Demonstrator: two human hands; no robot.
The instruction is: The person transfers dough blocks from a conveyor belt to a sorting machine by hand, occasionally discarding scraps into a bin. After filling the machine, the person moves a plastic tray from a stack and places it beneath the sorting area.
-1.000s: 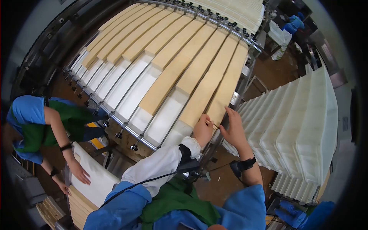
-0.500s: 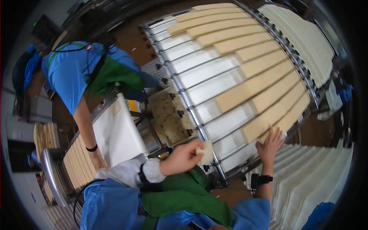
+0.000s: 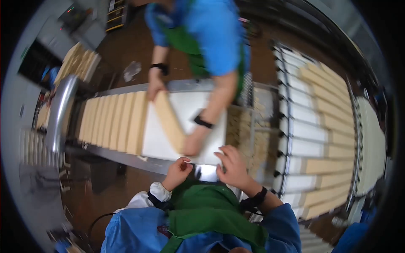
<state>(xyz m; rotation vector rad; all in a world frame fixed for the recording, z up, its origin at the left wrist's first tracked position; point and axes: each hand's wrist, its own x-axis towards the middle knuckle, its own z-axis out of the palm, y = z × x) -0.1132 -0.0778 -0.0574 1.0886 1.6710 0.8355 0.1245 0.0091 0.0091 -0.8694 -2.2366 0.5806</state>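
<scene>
My left hand (image 3: 178, 173) is at the near edge of the white conveyor belt (image 3: 202, 105), its fingers loosely curled with a gap to the thumb and no dough visible in them. To its right, my right hand (image 3: 233, 168) hovers with fingers apart and bent, holding nothing. Just beyond my hands, a co-worker grips a pale dough strip (image 3: 168, 122) by both ends, slanted above the belt. The co-worker's near hand (image 3: 194, 143), blurred by motion, is close to my left hand. More dough strips (image 3: 114, 120) lie side by side on the belt's left part.
At right stands a rack (image 3: 291, 139) with thin bars and dough strips (image 3: 333, 139) across it. Dough scraps (image 3: 259, 139) fill a bin between belt and rack. A metal roller (image 3: 63, 114) crosses the belt's left end. Clear plastic (image 3: 132, 71) lies on the floor.
My view has swung left from the rack to the belt. My right hand has left the rack's dough, and the dough piece in my left hand is gone. The co-worker now holds a strip.
</scene>
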